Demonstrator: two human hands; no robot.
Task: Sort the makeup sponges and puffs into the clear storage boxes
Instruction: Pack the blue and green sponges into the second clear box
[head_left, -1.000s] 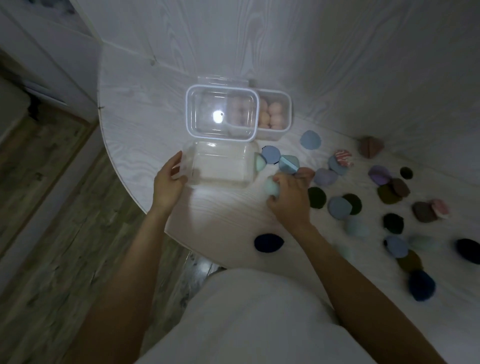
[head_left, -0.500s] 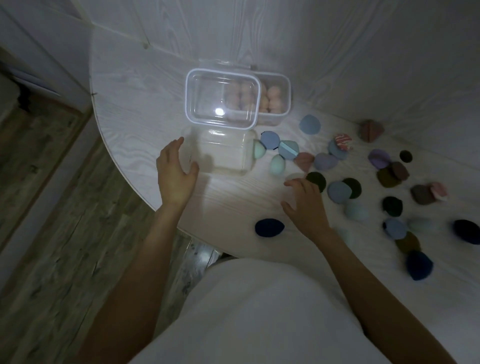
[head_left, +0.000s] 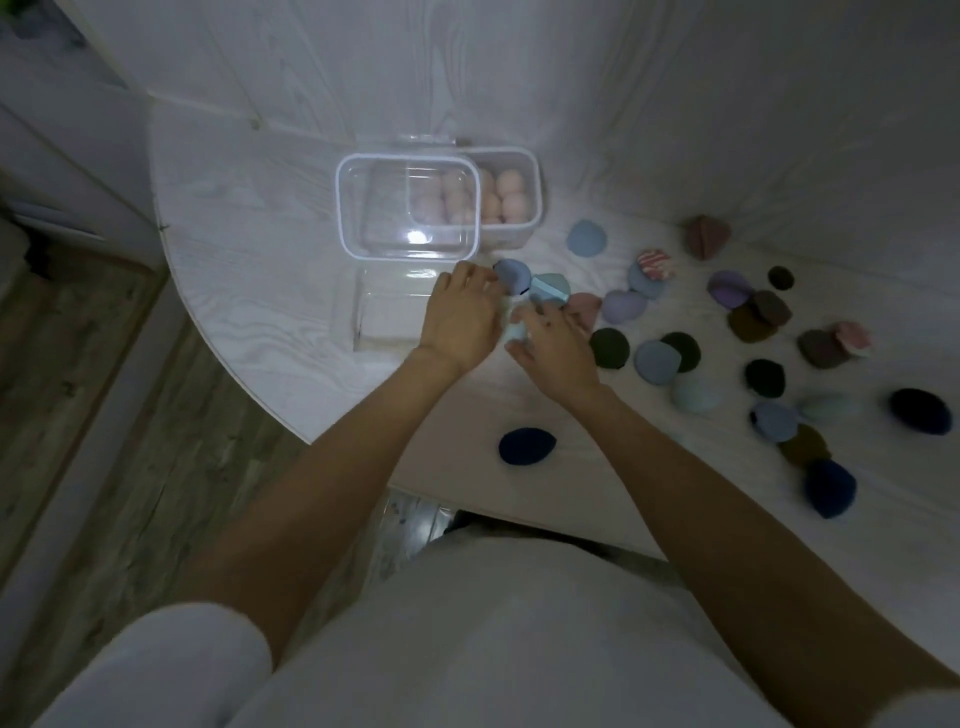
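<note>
Pale teal sponge (head_left: 517, 331) sits on the bench (head_left: 249, 291) just right of the empty clear box (head_left: 387, 312), both hands crowding it. Right hand (head_left: 553, 345) has fingers curled over it; left hand (head_left: 460, 317) reaches toward the blue puff (head_left: 511, 274), grip unclear. Peach sponges (head_left: 498, 200) fill the back box (head_left: 524, 166).

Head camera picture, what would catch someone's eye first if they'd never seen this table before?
Probably the clear box of peach sponges at the back of the white table, with an open clear lid standing in front of it. Next, both hands meeting just right of the empty clear box: the left hand and right hand over a pale teal sponge. Blue, purple and dark puffs lie scattered to the right.
</note>
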